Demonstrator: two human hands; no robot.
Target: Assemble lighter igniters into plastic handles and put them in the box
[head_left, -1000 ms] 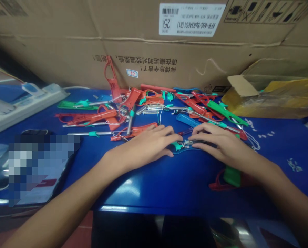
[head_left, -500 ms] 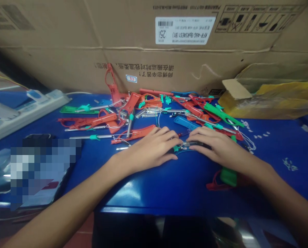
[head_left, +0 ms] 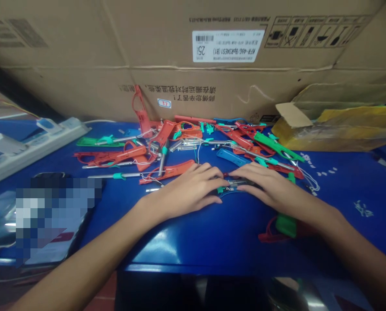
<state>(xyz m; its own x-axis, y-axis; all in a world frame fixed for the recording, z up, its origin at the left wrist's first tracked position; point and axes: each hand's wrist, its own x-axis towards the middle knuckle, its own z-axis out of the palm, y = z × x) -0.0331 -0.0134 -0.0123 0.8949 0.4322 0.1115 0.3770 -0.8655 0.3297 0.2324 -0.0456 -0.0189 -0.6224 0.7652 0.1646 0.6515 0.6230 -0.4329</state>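
Note:
Near the middle of the blue table, both hands are on a blue lighter shell (head_left: pixel 236 191), which lies mostly hidden under the fingers. My left hand (head_left: pixel 191 183) has its fingers bent over the left end, beside a small green part (head_left: pixel 220 189). Over the other end curl the fingers of my right hand (head_left: pixel 272 185), thumb on the near side. Between the fingertips shows a clear, shiny small tube (head_left: pixel 235 183). Behind the hands lies a pile of open lighter shells, among them an orange one (head_left: pixel 176 169) and a blue one (head_left: pixel 232 157), with metal rods and white wires.
A large cardboard box (head_left: pixel 167 47) walls off the back. A smaller yellow-taped carton (head_left: pixel 338 127) stands at right, small white bits (head_left: pixel 363 208) nearby. At left are a power strip (head_left: pixel 63 131) and a phone-like device (head_left: pixel 60 242). Green and red shells (head_left: pixel 285 225) lie under my right forearm.
My right fingertips have shifted slightly left and spread a little over the parts, so more of the clear tube shows. My left hand stays nearly still. The view has tilted slightly.

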